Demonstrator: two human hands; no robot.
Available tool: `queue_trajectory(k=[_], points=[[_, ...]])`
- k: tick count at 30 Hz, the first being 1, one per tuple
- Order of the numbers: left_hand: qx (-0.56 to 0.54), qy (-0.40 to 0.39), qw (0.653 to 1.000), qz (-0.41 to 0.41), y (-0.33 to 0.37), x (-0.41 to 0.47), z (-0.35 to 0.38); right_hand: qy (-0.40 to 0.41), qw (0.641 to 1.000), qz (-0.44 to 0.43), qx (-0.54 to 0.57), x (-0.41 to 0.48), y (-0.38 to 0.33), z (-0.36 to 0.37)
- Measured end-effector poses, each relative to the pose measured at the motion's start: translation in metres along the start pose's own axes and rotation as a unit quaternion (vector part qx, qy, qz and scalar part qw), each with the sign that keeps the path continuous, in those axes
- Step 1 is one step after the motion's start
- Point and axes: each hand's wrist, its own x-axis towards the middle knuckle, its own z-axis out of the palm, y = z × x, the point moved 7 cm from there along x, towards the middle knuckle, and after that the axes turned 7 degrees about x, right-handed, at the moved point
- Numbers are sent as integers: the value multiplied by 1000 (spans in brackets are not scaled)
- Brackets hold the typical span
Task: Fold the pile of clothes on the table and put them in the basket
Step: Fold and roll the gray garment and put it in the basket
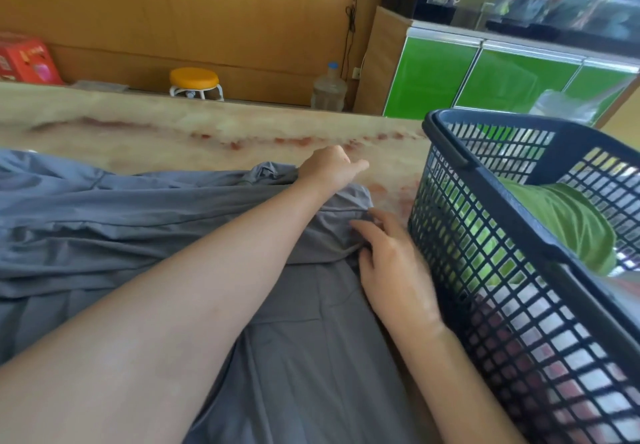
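Beside the basket [467, 236], your left hand [327, 168] and right hand [393, 263] are clutching the grey garment [138, 222]'s edge, likely straightening it.

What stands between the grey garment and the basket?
Nothing visible. The grey garment lies close beside the basket, with only a strip of bare table between them. A green garment already lies inside.

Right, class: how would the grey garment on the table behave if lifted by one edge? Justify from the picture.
Probably floppy: the grey garment lies in soft folds and bunches at the left hand. Likely light, as the cloth looks thin. It may slide easily on the glossy table.
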Motion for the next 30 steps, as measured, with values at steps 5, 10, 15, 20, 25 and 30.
queue_trajectory(k=[5,10,15,20,25,30], points=[[95,-25,994,49,9,-2,3,18,993,77,84,-5,13,-4],[110,-7,991,73,11,-5,4,13,989,95,116,-10,12,2],[-5,158,987,-13,2,-5,-20,98,980,69,158,-7,13,-11],[-100,138,984,-53,-15,3,-8,91,985,56,133,1,20,-1],[-108,167,980,4,-8,-5,-18,70,983,80,147,5,30,7],[79,117,975,173,17,-55,-31,68,977,106,170,4,29,3]])
